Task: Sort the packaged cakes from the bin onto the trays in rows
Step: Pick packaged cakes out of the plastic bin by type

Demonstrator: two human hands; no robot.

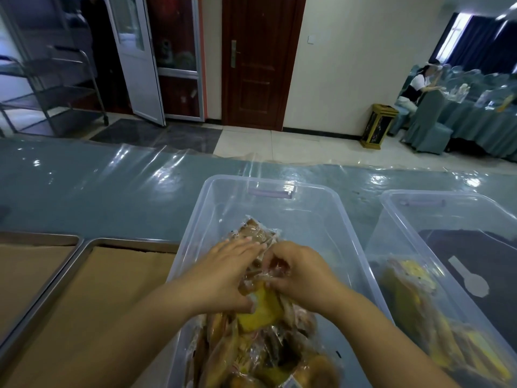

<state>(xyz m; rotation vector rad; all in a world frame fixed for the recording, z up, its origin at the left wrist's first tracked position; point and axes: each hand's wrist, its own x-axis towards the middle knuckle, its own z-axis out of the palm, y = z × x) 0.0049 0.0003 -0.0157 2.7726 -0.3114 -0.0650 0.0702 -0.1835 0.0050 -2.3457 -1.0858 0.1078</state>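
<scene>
The right hand's (296,271) fingers (275,254) are curled, pinching the clear wrapper of one of the packaged cakes (265,354). Touching them, the left hand's (223,273) fingers (246,247) lie almost straight across the packets beside it, pressing down. Its thumb rests at the edge of a yellow cake (260,309), but whether it grips there I cannot tell.

Under and just behind the fingers the cakes sit heaped in the near half of the clear bin (201,208); ahead of the fingertips its floor is bare. To the left of the fingers, beside the bin, two metal trays (126,242) lie side by side, each lined with brown paper (98,303) — no cake shows on either, so as far as can be seen no row has begun and nearly all the sorting is left. This looks like the first pick, or the parting of two packets stuck together.

To the right of the fingers stands a second clear bin (419,196) with more yellow packets inside. Everything rests on a table (98,186) with a teal cloth under shiny clear film.

Beyond it are pale floor tiles, a dark brown door (260,60), a white glazed door (140,65) ajar, a metal trolley (56,88) and a gold-and-black waste bin (379,126) — and, far right, a seated person (414,88) among teal-draped tables.
</scene>
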